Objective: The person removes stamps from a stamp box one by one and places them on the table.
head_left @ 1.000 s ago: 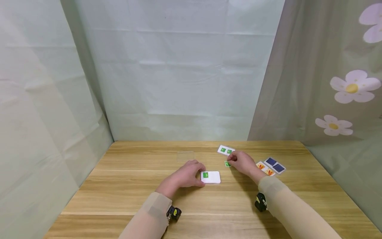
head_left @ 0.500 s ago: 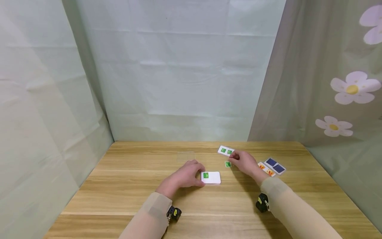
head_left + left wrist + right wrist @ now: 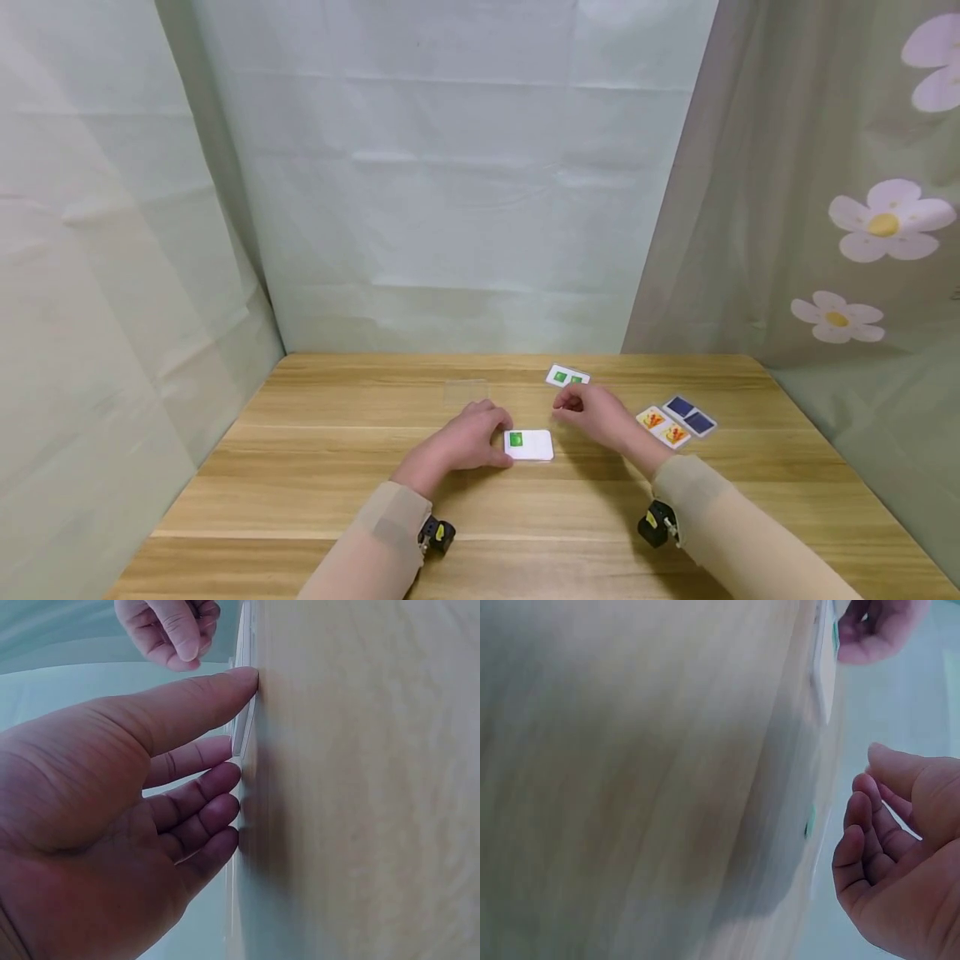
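My left hand [image 3: 465, 437] rests on the table and holds a white card [image 3: 534, 447] by its left end, the thumb on the near edge and fingers on the far one. A green square picture [image 3: 516, 439] fills the card's left half. My right hand [image 3: 596, 414] hovers to the card's right, thumb and index fingertips together. In the right wrist view, the other fingers [image 3: 851, 859] are curled; whether anything thin is between the tips I cannot tell. A small green patch [image 3: 810, 821] shows on the table below that hand, blurred. Beyond it lies a white card with two green squares [image 3: 560, 377].
Right of my right hand lie an orange-and-yellow picture card [image 3: 663, 427] and a card with two dark blue squares [image 3: 689, 416]. A clear, see-through rectangle [image 3: 466, 392] lies behind my left hand. Pale curtains [image 3: 450, 208] stand round the wooden table [image 3: 300, 483].
My right hand has moved left and slightly nearer, towards the white card. The small green square seen earlier beside its fingertips no longer shows in the head view. My left hand stays put.
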Demonstrator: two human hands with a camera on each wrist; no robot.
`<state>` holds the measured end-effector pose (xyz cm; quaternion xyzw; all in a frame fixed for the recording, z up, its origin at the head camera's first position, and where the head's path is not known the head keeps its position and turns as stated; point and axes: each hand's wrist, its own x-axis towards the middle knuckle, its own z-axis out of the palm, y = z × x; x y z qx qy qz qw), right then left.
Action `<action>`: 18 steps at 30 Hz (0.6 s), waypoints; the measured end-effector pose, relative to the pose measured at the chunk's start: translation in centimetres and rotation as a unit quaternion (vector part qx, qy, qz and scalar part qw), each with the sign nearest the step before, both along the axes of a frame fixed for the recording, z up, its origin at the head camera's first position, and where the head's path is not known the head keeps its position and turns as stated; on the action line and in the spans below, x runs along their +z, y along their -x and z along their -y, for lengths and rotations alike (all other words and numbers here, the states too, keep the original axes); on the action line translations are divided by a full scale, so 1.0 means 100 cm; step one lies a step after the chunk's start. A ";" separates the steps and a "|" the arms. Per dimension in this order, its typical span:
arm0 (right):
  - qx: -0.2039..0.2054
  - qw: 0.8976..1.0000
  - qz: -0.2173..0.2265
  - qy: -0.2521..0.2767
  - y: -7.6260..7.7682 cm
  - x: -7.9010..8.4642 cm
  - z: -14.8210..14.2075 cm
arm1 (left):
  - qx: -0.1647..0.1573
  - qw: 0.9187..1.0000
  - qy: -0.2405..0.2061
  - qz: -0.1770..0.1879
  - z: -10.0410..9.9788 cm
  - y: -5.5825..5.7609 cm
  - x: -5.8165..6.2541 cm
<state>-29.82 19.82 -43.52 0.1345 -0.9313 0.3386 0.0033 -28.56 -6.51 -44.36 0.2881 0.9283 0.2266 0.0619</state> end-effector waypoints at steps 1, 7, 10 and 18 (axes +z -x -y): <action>0.005 1.000 0.003 0.001 -0.002 0.001 0.002 | -0.001 1.000 0.000 -0.002 0.000 0.000 0.000; 0.024 0.999 0.019 0.015 -0.010 0.005 0.014 | -0.002 1.000 0.002 -0.009 0.001 -0.001 0.002; 0.031 0.999 0.017 0.020 -0.012 0.005 0.018 | -0.002 1.000 0.000 -0.009 0.001 -0.001 0.003; 0.044 0.999 0.007 0.001 -0.013 -0.002 0.030 | -0.006 1.000 -0.002 -0.016 0.002 -0.001 0.003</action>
